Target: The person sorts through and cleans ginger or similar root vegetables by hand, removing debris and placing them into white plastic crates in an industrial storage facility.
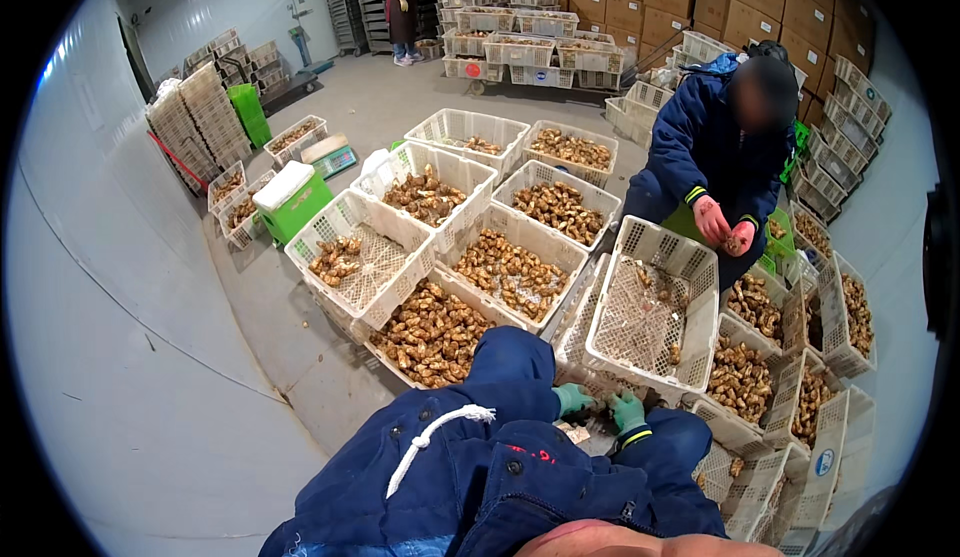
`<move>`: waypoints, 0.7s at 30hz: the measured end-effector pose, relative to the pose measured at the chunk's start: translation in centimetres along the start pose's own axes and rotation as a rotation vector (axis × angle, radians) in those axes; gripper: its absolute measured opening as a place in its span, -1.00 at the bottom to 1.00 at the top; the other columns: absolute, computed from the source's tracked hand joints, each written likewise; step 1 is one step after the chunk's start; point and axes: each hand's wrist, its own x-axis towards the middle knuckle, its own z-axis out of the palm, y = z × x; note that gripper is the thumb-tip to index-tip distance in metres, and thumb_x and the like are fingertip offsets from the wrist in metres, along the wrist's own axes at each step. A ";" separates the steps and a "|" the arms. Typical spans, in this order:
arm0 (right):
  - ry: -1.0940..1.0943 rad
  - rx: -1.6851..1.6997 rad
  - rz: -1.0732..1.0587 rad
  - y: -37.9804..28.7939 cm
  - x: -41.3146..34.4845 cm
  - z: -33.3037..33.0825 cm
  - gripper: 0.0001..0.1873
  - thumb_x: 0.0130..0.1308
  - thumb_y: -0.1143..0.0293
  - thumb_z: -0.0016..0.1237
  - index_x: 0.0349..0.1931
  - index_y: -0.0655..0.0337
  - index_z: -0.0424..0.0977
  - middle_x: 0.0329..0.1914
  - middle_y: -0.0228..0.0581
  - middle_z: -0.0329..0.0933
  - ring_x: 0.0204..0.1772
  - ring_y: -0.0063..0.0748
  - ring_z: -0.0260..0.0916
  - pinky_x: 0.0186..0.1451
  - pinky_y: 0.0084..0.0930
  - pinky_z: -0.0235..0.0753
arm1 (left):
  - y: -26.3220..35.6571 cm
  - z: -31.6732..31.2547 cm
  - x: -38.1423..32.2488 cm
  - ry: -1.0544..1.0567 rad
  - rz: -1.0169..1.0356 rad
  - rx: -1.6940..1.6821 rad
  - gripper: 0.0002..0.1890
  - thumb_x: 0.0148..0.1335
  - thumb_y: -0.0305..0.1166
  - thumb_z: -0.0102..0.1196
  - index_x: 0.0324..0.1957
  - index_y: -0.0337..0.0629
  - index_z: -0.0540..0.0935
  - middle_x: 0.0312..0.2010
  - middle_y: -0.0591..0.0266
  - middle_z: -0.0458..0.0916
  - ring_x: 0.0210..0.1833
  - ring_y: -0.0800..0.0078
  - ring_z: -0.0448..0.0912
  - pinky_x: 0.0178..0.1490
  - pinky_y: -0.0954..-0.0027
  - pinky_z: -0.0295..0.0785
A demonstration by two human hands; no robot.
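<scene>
My left hand (574, 398) and my right hand (627, 411), both in green gloves, are close together low between my knees. Their fingers are bent around a small brownish patch, but I cannot tell whether either one grips something. Just beyond them stands a tilted white plastic crate (600, 358), with a few brown mushrooms (645, 278) and scraps on its lattice floor. A pale flat piece (576, 432) lies below my hands. To the left, a crate heaped with stubby mushrooms (435, 328) sits beside my knee.
Several more mushroom crates (517, 276) stand ahead, and others (739, 377) crowd my right side. A co-worker (720, 152) sits opposite, hands together over a small piece. Farther off are a green box (294, 201), a scale (330, 158), a loaded trolley (525, 47) and another person (403, 9).
</scene>
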 end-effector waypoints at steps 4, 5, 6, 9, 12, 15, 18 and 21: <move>0.045 0.064 -0.128 0.7 0.8 -1.0 -0.76 0.26 0.40 0.09 -0.51 0.13 0.31 -0.68 -0.46 0.24 -0.68 -0.61 0.15 -0.63 -0.54 0.18 | -0.1 0.2 0.2 -0.015 -0.001 -0.038 -0.67 0.14 -0.32 0.17 -0.04 -0.14 0.53 -0.54 0.19 0.60 -0.66 0.42 0.50 -0.62 0.38 0.32; 0.045 0.095 -0.161 1.0 1.1 -1.3 -0.77 0.26 0.40 0.09 -0.50 0.12 0.31 -0.68 -0.46 0.24 -0.67 -0.62 0.15 -0.63 -0.54 0.18 | 0.1 0.4 0.3 -0.020 0.001 -0.046 -0.67 0.14 -0.32 0.17 -0.04 -0.14 0.53 -0.54 0.19 0.60 -0.66 0.42 0.50 -0.62 0.38 0.32; 0.053 0.085 -0.175 1.4 1.4 -1.8 -0.77 0.26 0.39 0.09 -0.50 0.10 0.31 -0.67 -0.48 0.23 -0.67 -0.63 0.14 -0.62 -0.55 0.17 | 0.4 0.5 0.5 -0.027 0.004 -0.050 -0.67 0.14 -0.32 0.16 -0.04 -0.13 0.52 -0.54 0.19 0.60 -0.66 0.42 0.50 -0.63 0.38 0.32; 0.028 0.071 -0.163 1.4 1.5 -1.5 -0.78 0.28 0.38 0.07 -0.49 0.09 0.32 -0.67 -0.50 0.21 -0.67 -0.64 0.10 -0.63 -0.56 0.14 | 0.1 0.6 0.5 -0.034 -0.003 -0.068 -0.68 0.15 -0.33 0.15 -0.04 -0.13 0.52 -0.54 0.19 0.60 -0.67 0.43 0.50 -0.63 0.38 0.31; -0.038 0.171 -0.137 0.6 -0.1 -0.1 -0.86 0.35 0.34 -0.01 -0.24 0.22 0.44 -0.46 -0.50 0.38 -0.44 -0.67 0.28 -0.43 -0.60 0.28 | -0.8 0.6 0.2 -0.031 -0.024 -0.090 -0.69 0.15 -0.34 0.14 -0.04 -0.12 0.52 -0.54 0.19 0.60 -0.67 0.43 0.49 -0.64 0.39 0.30; -0.067 -0.375 -0.301 0.7 -0.2 -0.4 -0.73 0.37 0.22 -0.09 -0.05 0.16 0.48 -0.35 -0.24 0.48 -0.32 -0.33 0.44 -0.30 -0.42 0.41 | -0.2 0.7 0.3 -0.038 -0.016 -0.105 -0.69 0.16 -0.35 0.13 -0.04 -0.12 0.51 -0.54 0.19 0.60 -0.67 0.43 0.49 -0.64 0.39 0.30; -0.039 -0.849 -0.420 1.9 0.0 -1.8 -0.59 0.34 -0.04 -0.18 -0.16 0.12 0.46 -0.25 0.09 0.52 -0.16 0.14 0.46 -0.13 -0.13 0.41 | 0.5 0.8 0.6 -0.050 -0.007 -0.125 -0.70 0.17 -0.36 0.12 -0.03 -0.11 0.51 -0.55 0.18 0.59 -0.68 0.43 0.49 -0.65 0.39 0.29; -0.024 -0.946 -0.200 0.7 -0.5 -0.8 -0.59 0.33 -0.04 -0.17 -0.23 0.14 0.47 -0.25 0.05 0.53 -0.15 0.14 0.47 -0.12 -0.07 0.40 | -0.2 0.9 0.4 -0.048 -0.025 -0.149 -0.70 0.17 -0.37 0.11 -0.03 -0.10 0.50 -0.55 0.18 0.59 -0.68 0.43 0.49 -0.66 0.39 0.29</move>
